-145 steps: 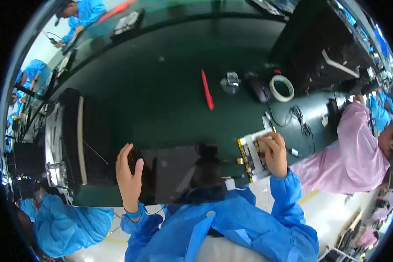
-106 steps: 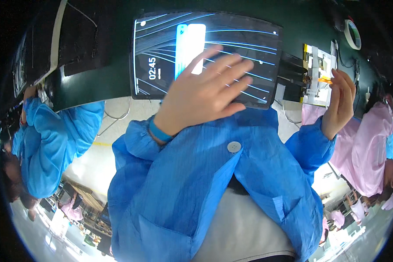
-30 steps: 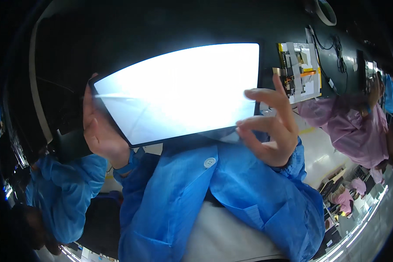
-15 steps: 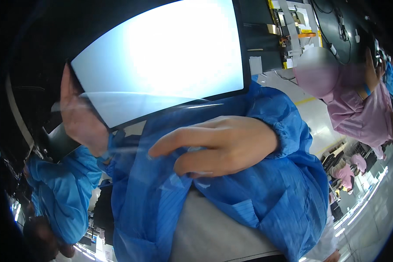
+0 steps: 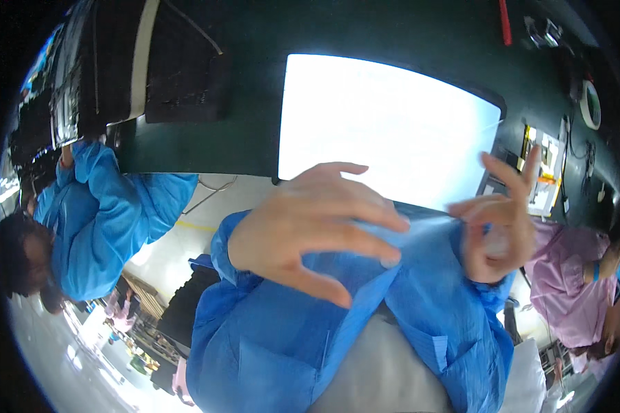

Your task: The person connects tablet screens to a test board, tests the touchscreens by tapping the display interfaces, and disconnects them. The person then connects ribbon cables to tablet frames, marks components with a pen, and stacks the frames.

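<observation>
Tablet (image 5: 382, 117) (head view): lit up at the green bench (image 5: 248, 148)'s edge, long axis roughly 9-to-3
Left hand (image 5: 303, 227): fingers spread, tablet at its 1 o'clock
Right hand (image 5: 512, 233): blurry, can't tell if pinching, tablet near 10:30
Nearer hand: honestly toss-up

Surface: smooth dark-green bench top (image 5: 248, 134)
Near edge: rectangular black-framed screen (image 5: 386, 117), glowing white
Right: flat white-and-yellow electronics assembly (image 5: 550, 155), thin black cable (image 5: 590, 157), round pale tape roll (image 5: 585, 110)
Far side: slim red pen (image 5: 505, 22)
</observation>
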`<state>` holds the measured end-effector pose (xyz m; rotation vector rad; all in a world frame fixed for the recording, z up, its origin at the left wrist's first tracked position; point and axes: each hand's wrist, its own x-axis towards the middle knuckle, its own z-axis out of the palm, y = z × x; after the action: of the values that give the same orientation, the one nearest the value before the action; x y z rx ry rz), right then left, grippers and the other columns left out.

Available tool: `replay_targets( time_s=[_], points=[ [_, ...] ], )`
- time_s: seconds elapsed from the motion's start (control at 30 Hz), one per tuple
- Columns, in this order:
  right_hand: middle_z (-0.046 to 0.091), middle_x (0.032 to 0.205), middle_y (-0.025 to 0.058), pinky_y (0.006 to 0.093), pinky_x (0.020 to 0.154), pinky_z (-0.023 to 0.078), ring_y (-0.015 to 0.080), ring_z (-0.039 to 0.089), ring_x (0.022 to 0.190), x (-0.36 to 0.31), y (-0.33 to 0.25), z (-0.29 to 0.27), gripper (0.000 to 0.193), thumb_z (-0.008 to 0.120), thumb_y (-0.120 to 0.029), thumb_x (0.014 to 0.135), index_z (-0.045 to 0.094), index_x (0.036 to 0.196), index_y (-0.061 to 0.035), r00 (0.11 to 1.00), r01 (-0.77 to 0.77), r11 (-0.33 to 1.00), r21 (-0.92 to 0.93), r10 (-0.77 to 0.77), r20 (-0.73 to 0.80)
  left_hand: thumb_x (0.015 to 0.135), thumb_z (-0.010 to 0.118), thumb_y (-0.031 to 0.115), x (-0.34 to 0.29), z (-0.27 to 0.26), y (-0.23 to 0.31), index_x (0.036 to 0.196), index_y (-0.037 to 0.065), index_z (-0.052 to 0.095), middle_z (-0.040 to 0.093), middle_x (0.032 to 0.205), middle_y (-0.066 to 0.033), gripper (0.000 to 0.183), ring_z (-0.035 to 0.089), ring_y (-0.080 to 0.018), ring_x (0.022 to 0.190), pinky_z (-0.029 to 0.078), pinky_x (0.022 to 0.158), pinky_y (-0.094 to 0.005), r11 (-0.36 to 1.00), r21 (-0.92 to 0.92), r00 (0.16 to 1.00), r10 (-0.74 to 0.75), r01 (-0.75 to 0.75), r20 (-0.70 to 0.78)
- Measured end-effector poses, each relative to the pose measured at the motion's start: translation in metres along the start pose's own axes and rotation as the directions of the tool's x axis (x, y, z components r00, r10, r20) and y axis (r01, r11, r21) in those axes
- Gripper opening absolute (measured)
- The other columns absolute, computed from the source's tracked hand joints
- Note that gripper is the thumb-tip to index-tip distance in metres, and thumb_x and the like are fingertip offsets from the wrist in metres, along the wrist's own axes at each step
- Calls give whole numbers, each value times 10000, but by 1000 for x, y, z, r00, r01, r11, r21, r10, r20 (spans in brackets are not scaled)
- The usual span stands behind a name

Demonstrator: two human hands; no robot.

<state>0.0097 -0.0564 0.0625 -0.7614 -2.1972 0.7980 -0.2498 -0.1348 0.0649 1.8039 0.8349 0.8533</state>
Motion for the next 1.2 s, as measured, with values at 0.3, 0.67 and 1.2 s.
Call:
replay_targets(
  time_s=[0.3,0.67,1.2],
  points=[
    [675,1025,132,446,1145,160,259,538,1175,-13,52,-20,274,394,-195,943,600,942,-13,890,-453,832,-320,445,-101,943,425,372,-16,5,-68,1340,75,476,488,1352,-147,498,366,-329,1321,225,1113,-436,744,208,553,-249,635,-795],
    [600,1173,245,454,1085,300,291,439,1282,-40,68,-27,123,322,-37,784,439,767,-71,751,-414,821,393,552,-363,909,366,500,-30,6,-87,1319,-6,478,450,1378,-187,661,387,-312,1310,211,1113,-417,966,32,553,-119,257,-825],
    [640,1131,136,547,1074,260,309,525,1201,39,15,1,152,677,-50,781,560,855,-113,998,13,986,-168,-3,64,896,434,456,-11,-21,-21,1323,-38,442,492,1335,-179,652,423,-293,1280,231,1105,-383,972,94,857,-141,214,-495]
  ],
)
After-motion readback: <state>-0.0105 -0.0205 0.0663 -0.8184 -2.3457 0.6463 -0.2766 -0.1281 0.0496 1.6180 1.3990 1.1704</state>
